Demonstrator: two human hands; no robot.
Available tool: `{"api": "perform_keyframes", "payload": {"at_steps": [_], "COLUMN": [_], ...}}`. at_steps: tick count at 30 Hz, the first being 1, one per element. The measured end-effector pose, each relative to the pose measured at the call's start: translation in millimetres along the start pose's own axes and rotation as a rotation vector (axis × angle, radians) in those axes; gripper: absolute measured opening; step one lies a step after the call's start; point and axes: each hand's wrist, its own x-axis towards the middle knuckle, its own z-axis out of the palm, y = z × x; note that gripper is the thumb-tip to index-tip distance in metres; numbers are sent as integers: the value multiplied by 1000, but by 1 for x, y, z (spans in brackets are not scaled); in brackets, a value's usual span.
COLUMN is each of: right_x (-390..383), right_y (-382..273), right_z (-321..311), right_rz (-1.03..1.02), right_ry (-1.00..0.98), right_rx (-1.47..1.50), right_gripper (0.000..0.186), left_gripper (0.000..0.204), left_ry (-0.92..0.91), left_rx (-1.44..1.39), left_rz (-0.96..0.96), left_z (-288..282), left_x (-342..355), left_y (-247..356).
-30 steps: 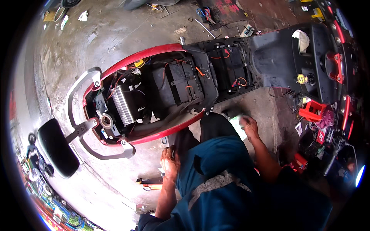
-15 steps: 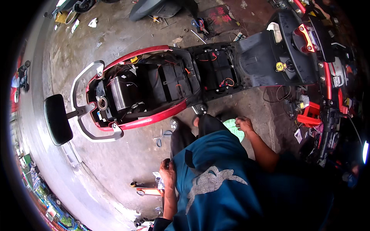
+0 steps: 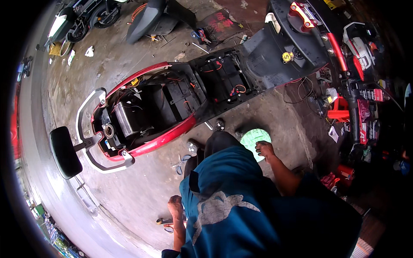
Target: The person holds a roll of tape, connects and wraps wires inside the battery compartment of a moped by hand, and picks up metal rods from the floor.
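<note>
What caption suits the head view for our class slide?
A person beside an open red scooter, right hand near a round green object, left hand at their side.

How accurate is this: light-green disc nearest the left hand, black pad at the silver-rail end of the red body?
One error: the light-green disc is nearest the right hand, per the head view. The black pad is at the silver-rail end of the red body.

Scooter (image 3: 208,101) before person (image 3: 232,185), backrest (image 3: 64,152) left, handlebar (image 3: 337,53) right
</note>
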Motion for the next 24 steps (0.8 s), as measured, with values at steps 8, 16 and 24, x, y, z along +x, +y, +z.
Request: {"api": "perform_keyframes", "payload": {"at_steps": [8, 16, 24], "right_x": [-24, -22, -17], "right_y": [21, 56, 54], "right_z": [15, 18, 19], "right_rz": [32, 106, 60], "right_ry": [94, 117, 118], "right_rx": [-17, -47, -20], "right_gripper": [17, 18, 20], "left_gripper": [15, 16, 17], "left_ry": [-43, -40, -77], "left_rx": [-61, 9, 59], "left_rz": [-6, -82, 69], "left_z": [-11, -19, -29], "left_x": [28, 14, 13], "left_y": [31, 77, 43]}}
